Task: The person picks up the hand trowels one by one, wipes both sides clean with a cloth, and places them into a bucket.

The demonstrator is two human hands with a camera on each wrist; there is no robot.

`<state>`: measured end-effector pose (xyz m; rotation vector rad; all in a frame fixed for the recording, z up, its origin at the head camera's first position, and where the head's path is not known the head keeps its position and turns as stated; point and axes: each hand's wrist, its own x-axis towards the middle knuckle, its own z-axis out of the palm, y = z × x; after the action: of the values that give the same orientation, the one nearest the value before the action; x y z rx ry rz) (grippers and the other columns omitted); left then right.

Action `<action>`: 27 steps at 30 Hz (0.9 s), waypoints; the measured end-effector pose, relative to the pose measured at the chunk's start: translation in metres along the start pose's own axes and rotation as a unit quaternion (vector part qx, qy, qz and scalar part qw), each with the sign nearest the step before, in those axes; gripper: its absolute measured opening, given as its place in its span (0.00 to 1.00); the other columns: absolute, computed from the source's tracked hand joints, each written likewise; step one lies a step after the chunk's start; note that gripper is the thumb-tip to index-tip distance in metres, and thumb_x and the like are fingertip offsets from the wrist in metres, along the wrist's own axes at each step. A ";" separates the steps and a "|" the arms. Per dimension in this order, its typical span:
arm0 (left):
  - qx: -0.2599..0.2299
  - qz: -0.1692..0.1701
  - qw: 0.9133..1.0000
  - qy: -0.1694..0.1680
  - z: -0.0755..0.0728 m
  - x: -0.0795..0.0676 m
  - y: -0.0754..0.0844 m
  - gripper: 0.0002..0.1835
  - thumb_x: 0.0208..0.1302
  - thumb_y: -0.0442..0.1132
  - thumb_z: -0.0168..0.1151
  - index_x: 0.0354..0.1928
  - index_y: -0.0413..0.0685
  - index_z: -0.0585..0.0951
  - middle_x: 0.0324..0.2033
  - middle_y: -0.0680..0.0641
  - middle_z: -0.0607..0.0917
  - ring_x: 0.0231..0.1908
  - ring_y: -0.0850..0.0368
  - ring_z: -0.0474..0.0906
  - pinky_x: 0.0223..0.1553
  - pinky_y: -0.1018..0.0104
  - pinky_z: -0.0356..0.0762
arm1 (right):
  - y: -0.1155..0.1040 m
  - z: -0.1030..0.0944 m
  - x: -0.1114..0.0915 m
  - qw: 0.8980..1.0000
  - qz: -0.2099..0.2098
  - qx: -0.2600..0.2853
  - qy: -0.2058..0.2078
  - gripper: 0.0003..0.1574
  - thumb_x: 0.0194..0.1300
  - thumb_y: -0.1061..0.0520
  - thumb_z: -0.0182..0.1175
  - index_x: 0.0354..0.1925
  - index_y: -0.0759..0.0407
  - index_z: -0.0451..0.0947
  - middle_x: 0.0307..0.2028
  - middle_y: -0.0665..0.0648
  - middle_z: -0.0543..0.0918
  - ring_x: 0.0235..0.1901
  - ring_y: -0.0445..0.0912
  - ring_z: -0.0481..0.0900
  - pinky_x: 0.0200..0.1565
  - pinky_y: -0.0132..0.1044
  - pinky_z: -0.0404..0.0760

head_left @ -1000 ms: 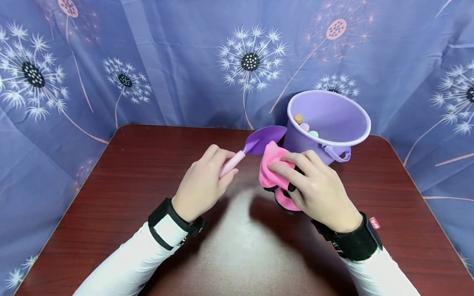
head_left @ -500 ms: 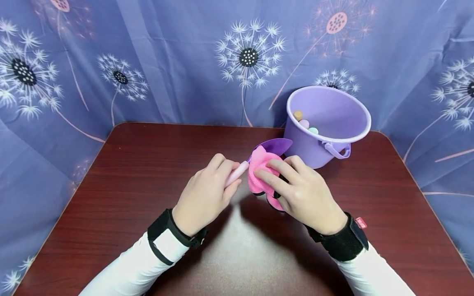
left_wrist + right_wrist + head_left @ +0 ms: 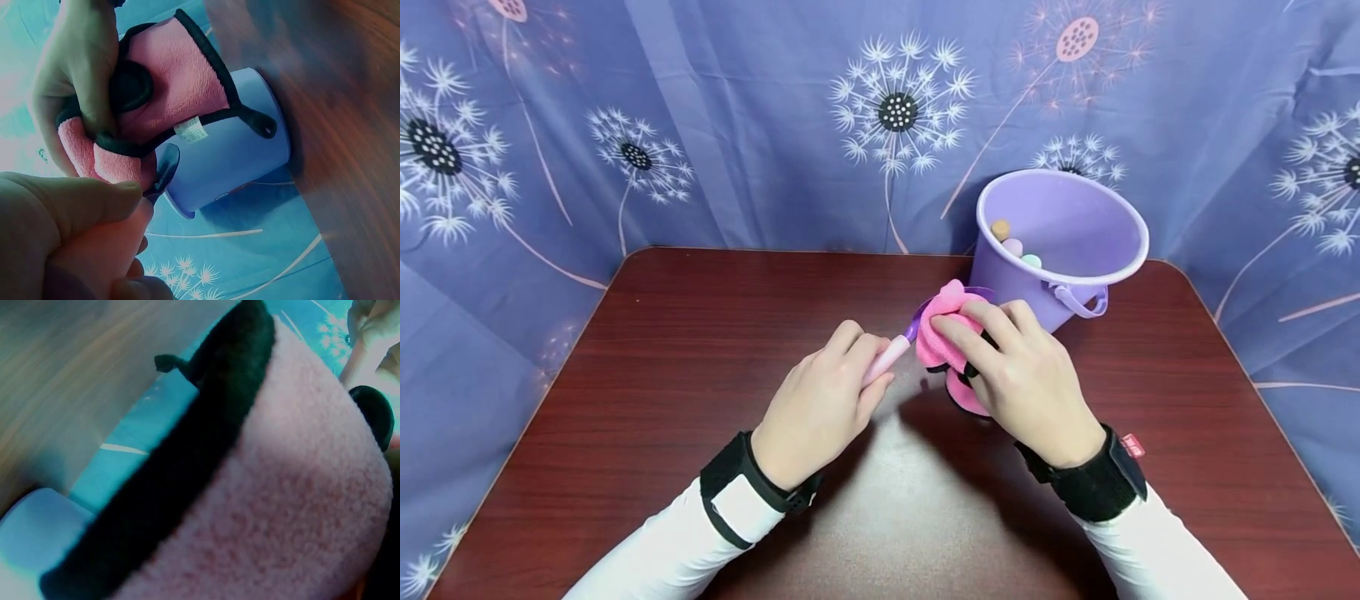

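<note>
In the head view my left hand [image 3: 816, 404] grips the pale pink handle of a small purple trowel [image 3: 886, 360], held above the table with its blade pointing away to the right. My right hand [image 3: 1033, 383] holds a pink cloth [image 3: 942, 337] with black trim against the blade, bunched under the fingers. Most of the blade is hidden; a sliver shows above the cloth. From the left wrist, the cloth [image 3: 181, 69] hangs spread with a white tag and a black loop, and a dark part of the blade [image 3: 167, 165] shows beside it. Cloth [image 3: 281, 475] fills much of the right wrist view.
A lilac bucket [image 3: 1000, 279] stands at the back right of the dark red wooden table [image 3: 737, 292], just beyond the cloth. Inside it lie ochre, lilac and mint rounded items [image 3: 1012, 247]. A blue dandelion-print curtain [image 3: 775, 125] hangs behind the table.
The cloth moved left onto the trowel's blade, which was mostly bare a second ago, then slid back slightly up and right along it. My left hand has shifted slightly right and nearer me.
</note>
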<state>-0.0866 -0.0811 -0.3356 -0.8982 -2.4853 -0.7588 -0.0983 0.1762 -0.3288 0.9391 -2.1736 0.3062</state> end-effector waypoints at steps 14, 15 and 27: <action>-0.019 -0.023 1.000 0.006 -0.010 0.002 0.001 0.14 0.68 0.37 0.73 0.53 0.43 0.84 0.38 0.49 0.77 0.23 0.56 0.75 0.26 0.60 0.79 | 0.012 -0.007 -0.004 0.997 0.077 -0.011 0.018 0.36 0.58 0.72 0.57 0.64 0.54 0.82 0.56 0.63 0.82 0.39 0.64 0.74 0.26 0.54 0.75; -0.020 -0.025 0.999 0.007 -0.010 0.002 0.002 0.14 0.68 0.38 0.73 0.53 0.43 0.84 0.38 0.49 0.77 0.23 0.56 0.75 0.26 0.60 0.79 | 0.013 -0.008 -0.004 0.996 0.081 -0.012 0.020 0.35 0.59 0.72 0.56 0.64 0.55 0.82 0.56 0.63 0.82 0.39 0.64 0.74 0.27 0.54 0.75; -0.028 -0.036 0.999 0.020 -0.012 0.002 0.005 0.12 0.68 0.37 0.72 0.51 0.44 0.84 0.39 0.50 0.77 0.23 0.57 0.76 0.27 0.60 0.79 | 0.013 -0.008 -0.006 0.991 0.122 -0.017 0.045 0.29 0.66 0.67 0.58 0.64 0.56 0.83 0.54 0.66 0.81 0.38 0.67 0.73 0.34 0.58 0.77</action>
<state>-0.0824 -0.0841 -0.3239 -0.8076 -2.4837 -0.8670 -0.1009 0.1926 -0.3269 0.6289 -2.2040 0.4189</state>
